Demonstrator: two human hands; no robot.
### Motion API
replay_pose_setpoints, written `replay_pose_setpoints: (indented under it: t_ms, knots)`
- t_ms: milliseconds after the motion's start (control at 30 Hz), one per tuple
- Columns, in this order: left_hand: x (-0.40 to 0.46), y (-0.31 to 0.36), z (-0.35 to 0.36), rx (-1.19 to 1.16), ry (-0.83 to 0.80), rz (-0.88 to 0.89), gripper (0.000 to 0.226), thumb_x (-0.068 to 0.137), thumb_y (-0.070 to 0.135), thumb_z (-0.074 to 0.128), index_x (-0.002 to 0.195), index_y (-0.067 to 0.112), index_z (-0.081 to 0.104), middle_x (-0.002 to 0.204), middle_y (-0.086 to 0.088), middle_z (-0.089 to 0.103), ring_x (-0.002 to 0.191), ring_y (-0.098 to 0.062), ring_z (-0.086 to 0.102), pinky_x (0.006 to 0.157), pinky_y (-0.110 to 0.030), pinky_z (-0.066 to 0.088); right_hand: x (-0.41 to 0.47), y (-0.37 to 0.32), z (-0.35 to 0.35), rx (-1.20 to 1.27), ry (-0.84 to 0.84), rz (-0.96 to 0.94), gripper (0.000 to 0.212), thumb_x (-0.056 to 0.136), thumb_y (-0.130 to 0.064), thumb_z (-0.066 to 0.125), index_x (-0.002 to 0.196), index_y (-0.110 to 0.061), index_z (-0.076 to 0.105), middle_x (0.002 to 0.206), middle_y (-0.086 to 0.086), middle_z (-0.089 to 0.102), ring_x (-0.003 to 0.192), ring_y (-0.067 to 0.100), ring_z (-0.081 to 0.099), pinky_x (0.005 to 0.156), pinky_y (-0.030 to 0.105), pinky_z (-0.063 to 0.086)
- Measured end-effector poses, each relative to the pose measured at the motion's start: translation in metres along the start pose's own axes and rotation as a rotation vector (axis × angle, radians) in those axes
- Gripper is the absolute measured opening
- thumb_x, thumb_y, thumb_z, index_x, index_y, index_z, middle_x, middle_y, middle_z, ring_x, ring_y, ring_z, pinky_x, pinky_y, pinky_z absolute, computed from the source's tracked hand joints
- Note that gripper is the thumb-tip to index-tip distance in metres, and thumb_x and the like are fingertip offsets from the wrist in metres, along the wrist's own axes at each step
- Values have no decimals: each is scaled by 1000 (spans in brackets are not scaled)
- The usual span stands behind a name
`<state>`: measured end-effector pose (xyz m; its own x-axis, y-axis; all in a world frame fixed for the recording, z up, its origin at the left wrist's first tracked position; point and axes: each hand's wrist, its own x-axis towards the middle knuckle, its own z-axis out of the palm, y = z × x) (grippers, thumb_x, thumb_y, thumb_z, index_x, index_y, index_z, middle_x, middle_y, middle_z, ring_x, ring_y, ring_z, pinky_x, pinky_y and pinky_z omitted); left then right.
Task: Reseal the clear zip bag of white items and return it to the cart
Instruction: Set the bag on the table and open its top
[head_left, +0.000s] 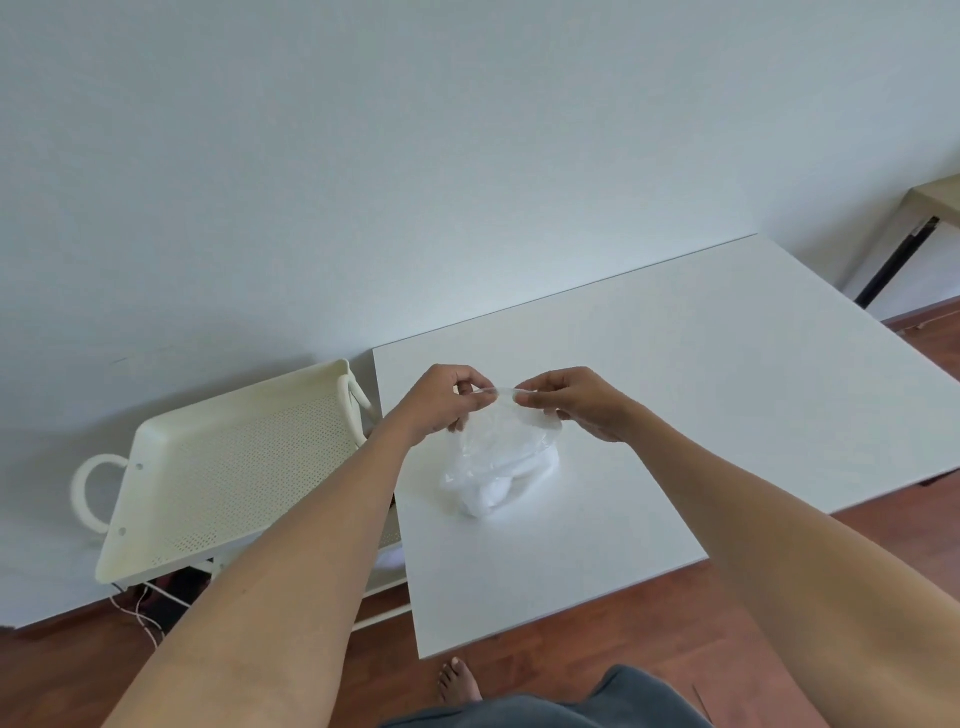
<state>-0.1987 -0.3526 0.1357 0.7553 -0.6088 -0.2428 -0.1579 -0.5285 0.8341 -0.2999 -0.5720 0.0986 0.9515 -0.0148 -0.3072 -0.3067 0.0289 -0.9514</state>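
Both hands (511, 402) on bag (501, 467) top edge

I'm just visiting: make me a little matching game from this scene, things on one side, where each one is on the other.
Things:
1. zip bag
2. cart tray
3. left hand
4. bare foot

Places:
A. on the wooden floor
B. left of the table
C. standing on the white table
D. pinching the bag's top edge, opposite the right hand

Pairs: 1-C, 2-B, 3-D, 4-A
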Motion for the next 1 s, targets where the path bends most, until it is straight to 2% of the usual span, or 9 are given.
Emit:
replay_pose_setpoints:
  t_ms: [67,133,267,433,567,700,767,867,1000]
  knots:
    - [1,-2,-2,-25,9,-10,17,88,25,79,99,12,75,61,5,50,43,-15,55,47,-22,44,1,-3,-5,-26,-36,42,29,86,-26,82,109,-9,80,110,11,76,87,17,59,87,30,50]
    - [2,-2,-4,-33,14,-13,19,87,24,80,99,10,74,66,0,54,45,-13,60,46,-22,45,3,-8,-7,-62,-62,47,29,86,-24,82,109,-6,79,113,12,76,91,16,63,90,31,51]
    - [3,3,-4,-83,-47,-6,29,78,30,88,95,10,75,88,-7,70,75,-19,77,47,-23,47,7,-15,-3,-80,2,-3,17,83,-11,84,97,-5,78,77,2,68,74,15,56,64,22,46]
    - [10,5,-2,-19,-40,30,21,82,35,84,92,17,78,78,-3,70,62,-14,71,53,-20,45,11,-15,5,-117,76,-102,23,81,-14,86,98,-2,76,73,2,60,72,20,54,65,28,44]
    - [17,-5,-4,17,52,27,14,88,32,78,92,19,75,83,-5,65,75,-12,57,68,-23,43,7,-14,2,-200,68,-43,29,86,-33,82,103,-10,77,90,5,76,82,11,66,76,27,49]
    - [18,-8,-8,-2,93,-11,9,92,27,74,92,20,69,95,1,74,82,-11,66,71,-20,49,6,-16,-3,-231,65,-1,27,84,-34,83,101,-14,79,105,6,79,91,9,68,81,26,48]
    - [18,-6,-6,-45,61,10,11,90,22,76,94,16,67,93,-2,75,81,-16,73,69,-25,53,7,-19,-1,-261,82,-27,26,85,-31,83,100,-11,79,102,7,79,86,9,68,76,24,49]
    - [16,0,-6,-84,-3,38,23,84,25,83,97,15,66,82,-1,71,79,-18,78,63,-22,55,10,-23,4,-296,186,-116,23,88,-29,80,96,-7,77,85,8,76,69,8,66,63,19,46]
    - [15,-1,-4,-69,-38,-1,22,89,36,77,102,22,68,80,-3,63,73,-16,79,71,-20,48,15,-28,11,-360,242,-207,18,88,-26,79,95,-9,78,90,18,76,68,11,62,70,27,51]
